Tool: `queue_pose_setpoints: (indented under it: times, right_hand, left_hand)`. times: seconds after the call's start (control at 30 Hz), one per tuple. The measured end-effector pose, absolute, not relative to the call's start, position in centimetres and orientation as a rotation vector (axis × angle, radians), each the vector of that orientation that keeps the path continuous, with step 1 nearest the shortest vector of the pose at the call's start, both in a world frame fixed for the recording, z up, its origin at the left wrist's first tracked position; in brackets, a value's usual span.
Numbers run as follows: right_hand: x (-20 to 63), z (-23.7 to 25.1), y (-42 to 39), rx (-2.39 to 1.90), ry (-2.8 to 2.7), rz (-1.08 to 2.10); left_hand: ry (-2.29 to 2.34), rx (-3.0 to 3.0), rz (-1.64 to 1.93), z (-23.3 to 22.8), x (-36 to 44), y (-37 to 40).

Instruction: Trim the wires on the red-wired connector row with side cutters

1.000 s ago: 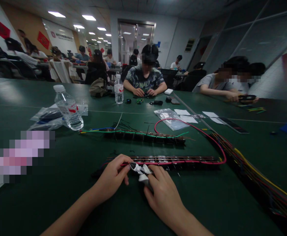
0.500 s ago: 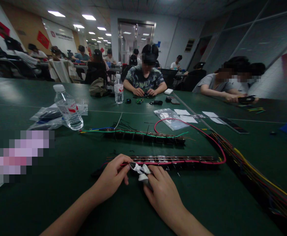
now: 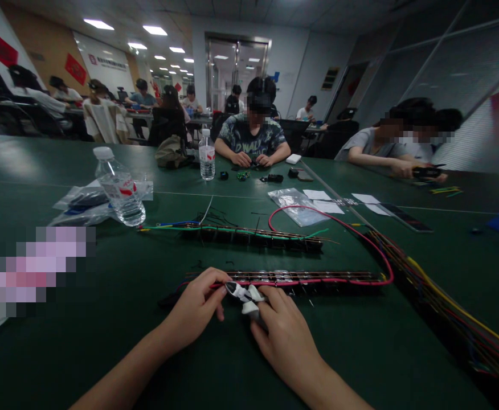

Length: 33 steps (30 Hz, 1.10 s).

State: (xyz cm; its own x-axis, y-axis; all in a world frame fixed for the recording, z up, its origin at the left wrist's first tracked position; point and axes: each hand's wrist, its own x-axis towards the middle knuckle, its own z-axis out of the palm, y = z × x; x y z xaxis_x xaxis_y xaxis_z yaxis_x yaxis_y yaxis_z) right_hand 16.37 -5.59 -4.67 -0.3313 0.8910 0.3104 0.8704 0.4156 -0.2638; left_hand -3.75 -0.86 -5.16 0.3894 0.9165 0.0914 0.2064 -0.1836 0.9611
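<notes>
Both hands (left hand (image 3: 196,310), right hand (image 3: 286,339)) closed on white tool (image 3: 245,296), tip pointing up-left, axis diagonal.

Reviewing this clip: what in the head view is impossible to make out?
- White tool: its handle is hidden under the right hand.
- Left hand: fingertips curl under, so the grip on the red wire is unclear.
- Wire bundle: cut off by the right edge.
- Pixelated patch: hides whatever lies there.
</notes>
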Motion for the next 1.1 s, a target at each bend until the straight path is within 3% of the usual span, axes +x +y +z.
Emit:
queue_pose_setpoints:
  times: [1.1]
  right_hand:
    - [16.31,-4.06,-5.87,-1.541,-2.231,0.058]
  left_hand:
    - [1.008,1.618,0.876,-5.09,-3.77,-0.89]
